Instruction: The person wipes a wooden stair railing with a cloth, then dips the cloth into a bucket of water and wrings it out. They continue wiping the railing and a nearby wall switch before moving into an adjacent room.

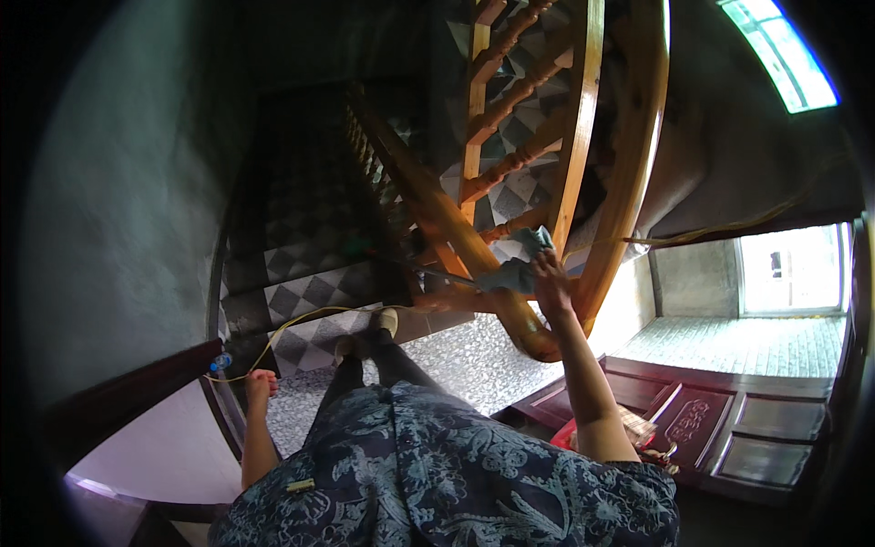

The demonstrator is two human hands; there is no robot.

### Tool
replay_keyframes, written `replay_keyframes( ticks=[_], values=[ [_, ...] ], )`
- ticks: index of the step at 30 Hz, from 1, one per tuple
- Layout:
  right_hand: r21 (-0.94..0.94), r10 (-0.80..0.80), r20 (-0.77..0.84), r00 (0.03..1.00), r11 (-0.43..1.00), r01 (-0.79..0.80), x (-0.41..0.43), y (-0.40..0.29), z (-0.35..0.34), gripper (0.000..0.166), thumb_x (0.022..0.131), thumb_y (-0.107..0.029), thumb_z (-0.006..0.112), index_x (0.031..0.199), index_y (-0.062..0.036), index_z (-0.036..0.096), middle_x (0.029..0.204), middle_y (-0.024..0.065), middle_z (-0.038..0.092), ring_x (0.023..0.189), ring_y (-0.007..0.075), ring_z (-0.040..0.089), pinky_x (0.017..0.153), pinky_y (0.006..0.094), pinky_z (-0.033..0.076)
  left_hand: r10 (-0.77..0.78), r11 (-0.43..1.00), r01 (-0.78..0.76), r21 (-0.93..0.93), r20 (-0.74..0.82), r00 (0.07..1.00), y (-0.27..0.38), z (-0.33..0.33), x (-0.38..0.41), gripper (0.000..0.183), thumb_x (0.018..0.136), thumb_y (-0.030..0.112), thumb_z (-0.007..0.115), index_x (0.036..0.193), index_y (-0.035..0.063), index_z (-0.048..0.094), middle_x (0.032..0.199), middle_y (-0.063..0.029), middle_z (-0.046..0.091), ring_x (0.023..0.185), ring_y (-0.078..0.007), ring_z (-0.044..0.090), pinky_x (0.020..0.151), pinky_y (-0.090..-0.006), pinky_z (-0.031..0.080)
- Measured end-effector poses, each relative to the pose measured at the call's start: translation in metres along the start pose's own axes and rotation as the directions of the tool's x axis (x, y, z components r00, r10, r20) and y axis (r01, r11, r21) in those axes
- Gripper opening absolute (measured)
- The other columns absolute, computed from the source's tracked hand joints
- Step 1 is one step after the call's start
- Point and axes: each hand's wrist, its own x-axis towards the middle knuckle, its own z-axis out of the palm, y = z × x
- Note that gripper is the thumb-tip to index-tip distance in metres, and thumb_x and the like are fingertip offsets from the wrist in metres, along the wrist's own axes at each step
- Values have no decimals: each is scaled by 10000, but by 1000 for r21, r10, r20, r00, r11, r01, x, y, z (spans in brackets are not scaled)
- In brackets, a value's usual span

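Note:
My right hand [552,284] is on a blue-grey cloth [513,275], which lies over the wooden stair handrail [472,239] near its rounded lower end. Part of the cloth sticks up past my fingers, beside a turned wooden baluster [502,171]. Away from the railing, my left hand [261,384] hangs at the lower left with its fingers curled and nothing visible in it. A thin dark stick [441,275] reaches from the dim stairs towards the cloth; whether they touch I cannot tell.
Checkered stairs [314,290] lead down into the dark ahead of my feet. A yellow cable [301,318] crosses the steps. A plastic bottle [221,362] is by the left wall. Behind my right arm are a dark red carved wooden door [690,417] and a red container [564,435].

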Motion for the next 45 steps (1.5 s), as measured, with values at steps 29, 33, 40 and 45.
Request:
replay_keyframes(
  ticks=[29,33,40,45],
  values=[
    [153,25,22,999,988,-28,234,6,170,155,776,-133,587,858,-25,661,1025,103,598,1068,305,524,878,399,479,-90,965,61,-255,-106,990,-16,93,-82,189,986,123,469,967,18,625,764,-75,610,565,-131,578,472,-253,463],
    [11,40,25,999,999,-40,206,26,236,201,820,-155,583,950,-64,707,1060,106,639,1072,282,547,877,404,466,-139,979,115,-171,-137,981,-33,97,-96,200,982,123,467,987,20,638,756,-84,632,543,-152,607,459,-268,488],
    [201,113,535,837,945,-256,149,-10,235,204,836,-252,623,938,-100,711,889,78,695,800,279,660,829,398,445,-269,940,231,-251,-130,954,-46,120,-118,167,953,140,517,995,36,641,782,-94,635,571,-191,635,466,-294,506],
    [235,224,433,873,907,-350,221,-5,223,224,776,-130,642,988,-64,675,927,121,673,847,335,635,817,433,451,-249,957,229,-180,-101,963,-30,130,-100,180,954,168,532,1030,30,619,820,-110,639,590,-202,634,483,-301,506]
  ],
)
